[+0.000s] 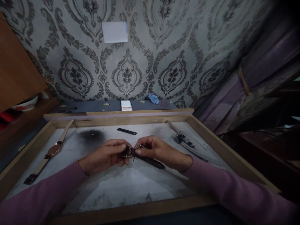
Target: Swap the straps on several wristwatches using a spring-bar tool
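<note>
My left hand (110,153) is closed round the case of a wristwatch (127,151), thumb on top and fingers beneath. A dark strap (150,162) runs from the watch to the right and hangs under my right hand (150,147). The right thumb and forefinger are pinched together at the joint of strap and case, where a thin pale sliver shows; whether they grip the strap or a small tool is unclear. Both hands are over the middle of the wooden tray (138,206). Beyond them lies a flat black blade (127,131).
A watch with a light strap (54,150) lies at the tray's left. At its right are a strap and dark metal parts (185,140) beside a clear curved piece. Behind the tray rim stand a small white box (126,105) and a crumpled blue cloth (153,98).
</note>
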Available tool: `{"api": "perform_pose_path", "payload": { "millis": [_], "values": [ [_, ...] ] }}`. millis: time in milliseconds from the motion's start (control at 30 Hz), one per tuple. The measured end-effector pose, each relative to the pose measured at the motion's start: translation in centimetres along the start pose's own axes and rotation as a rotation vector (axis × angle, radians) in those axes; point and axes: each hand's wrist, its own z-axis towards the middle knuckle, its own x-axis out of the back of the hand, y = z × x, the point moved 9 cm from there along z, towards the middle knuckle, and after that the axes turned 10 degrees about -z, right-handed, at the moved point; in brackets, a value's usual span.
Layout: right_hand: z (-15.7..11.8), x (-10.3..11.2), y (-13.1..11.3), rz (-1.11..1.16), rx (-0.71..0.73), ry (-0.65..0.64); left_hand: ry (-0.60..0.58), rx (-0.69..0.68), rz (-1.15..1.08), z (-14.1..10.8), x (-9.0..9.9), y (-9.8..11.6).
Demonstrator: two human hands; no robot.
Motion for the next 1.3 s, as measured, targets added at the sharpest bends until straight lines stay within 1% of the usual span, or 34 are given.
{"api": "perform_pose_path", "payload": {
  "millis": [133,267,367,500,633,733,900,1067,1200,1300],
  "values": [
    [0.0,0.0,-0.2,0.003,-0.001,-0.004,-0.049,-0.005,0.058,-0.1,-0.3,0.0],
    [-0.1,0.2,-0.4,-0.019,0.011,0.003,-0.038,-0.023,0.068,0.0,-0.3,0.1],
    [-0.2,0.1,-0.8,-0.044,0.060,-0.022,-0.008,-0.031,0.065,0.1,-0.2,0.1],
    [-0.4,-0.3,-1.3,-0.108,0.133,-0.070,-0.004,-0.024,0.077,0.0,-0.3,0.1],
    [-0.4,-0.6,-1.9,-0.100,0.212,-0.096,0.004,-0.029,0.084,0.0,-0.2,0.2],
    [-0.4,-0.6,-2.2,-0.096,0.245,-0.095,-0.004,-0.033,0.077,0.0,-0.2,0.3],
    [-0.5,-0.5,-2.1,-0.106,0.220,-0.081,-0.022,-0.025,0.049,0.1,-0.3,0.2],
    [-0.5,-0.5,-1.4,-0.125,0.172,-0.105,0.013,-0.003,0.009,0.1,-0.1,0.0],
    [-0.4,-0.7,-1.3,-0.149,0.179,-0.119,0.051,0.020,0.000,0.1,0.1,-0.1],
    [-0.5,-0.6,-1.5,-0.213,0.215,-0.091,0.066,0.026,0.009,0.0,0.0,-0.1]
  ]
}}
